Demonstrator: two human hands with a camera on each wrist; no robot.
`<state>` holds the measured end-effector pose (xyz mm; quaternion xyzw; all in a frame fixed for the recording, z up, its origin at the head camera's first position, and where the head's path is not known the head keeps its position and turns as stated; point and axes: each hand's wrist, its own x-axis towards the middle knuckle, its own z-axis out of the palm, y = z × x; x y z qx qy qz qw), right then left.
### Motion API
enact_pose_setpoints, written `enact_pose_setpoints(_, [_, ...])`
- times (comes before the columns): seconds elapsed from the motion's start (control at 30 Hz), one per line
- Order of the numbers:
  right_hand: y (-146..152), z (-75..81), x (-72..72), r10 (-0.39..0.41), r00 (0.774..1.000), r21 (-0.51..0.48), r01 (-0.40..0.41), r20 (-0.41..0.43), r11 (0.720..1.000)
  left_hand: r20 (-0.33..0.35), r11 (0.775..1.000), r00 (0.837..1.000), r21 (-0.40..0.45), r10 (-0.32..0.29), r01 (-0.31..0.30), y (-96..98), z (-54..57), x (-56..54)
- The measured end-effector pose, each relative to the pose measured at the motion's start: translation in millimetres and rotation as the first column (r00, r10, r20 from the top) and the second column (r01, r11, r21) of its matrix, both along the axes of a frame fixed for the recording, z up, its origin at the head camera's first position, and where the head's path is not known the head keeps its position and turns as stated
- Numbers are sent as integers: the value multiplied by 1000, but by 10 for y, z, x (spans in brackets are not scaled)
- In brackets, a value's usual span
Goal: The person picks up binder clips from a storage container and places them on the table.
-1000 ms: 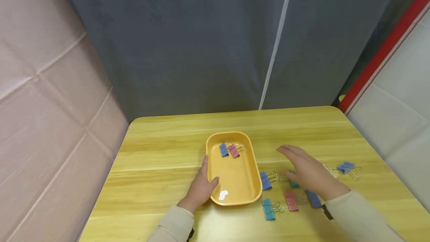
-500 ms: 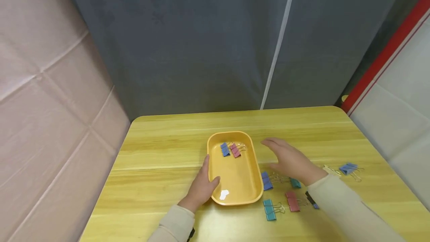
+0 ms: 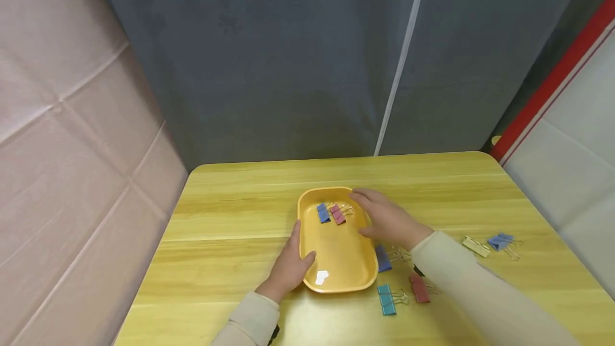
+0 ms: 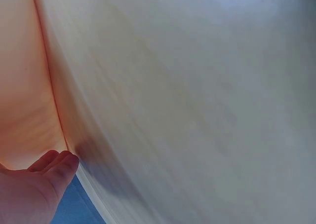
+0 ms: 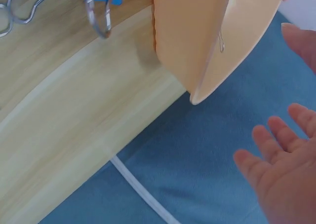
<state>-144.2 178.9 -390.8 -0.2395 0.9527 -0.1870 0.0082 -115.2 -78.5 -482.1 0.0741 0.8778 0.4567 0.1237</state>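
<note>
A yellow plastic tray lies on the table, a blue binder clip and a pink binder clip side by side at its far end. My left hand holds the tray's left side, its thumb over the rim and its fingers along the outer wall. Over the tray's right rim reaches my right hand, fingers spread and nothing between them. In the right wrist view these fingers look apart from the tray wall. Near my right forearm lie a blue clip, a teal clip and a pink clip.
Farther right on the wooden table are a pale yellow binder clip and another blue clip. A dark grey curtain hangs behind the table's far edge. Pale panels stand at both sides.
My right hand has moved left from above the loose clips to the tray's right rim. Its sleeve now covers some clips, while the yellow one shows fully. The left hand keeps its place.
</note>
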Motion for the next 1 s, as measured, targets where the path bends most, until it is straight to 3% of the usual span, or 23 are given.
enact_pose_setpoints(0.17, [-76, -76, -89, 37, 997, 4, -37, -66, 999, 2, 1000, 1000, 3, 1, -1, -4, 4, -1])
enact_pose_setpoints(0.37, [-160, -132, -167, 64, 995, 8, -64, -79, 998, -2, 1000, 1000, 0, 3, -3, -7, 15, 0])
enact_pose_setpoints(0.6, [-271, -193, -278, 62, 998, -6, -62, -20, 998, 4, 1000, 1000, -4, 7, -7, -10, 13, 12])
enact_pose_setpoints(0.83, [-355, -271, -382, 57, 998, 53, -55, -25, 997, -5, 1000, 1000, -19, 8, -8, -2, -9, 25])
enact_pose_setpoints(1.0, [-402, -294, -439, 30, 999, 86, -33, 35, 996, -11, 1000, 1000, -10, 6, -6, 6, -7, 33])
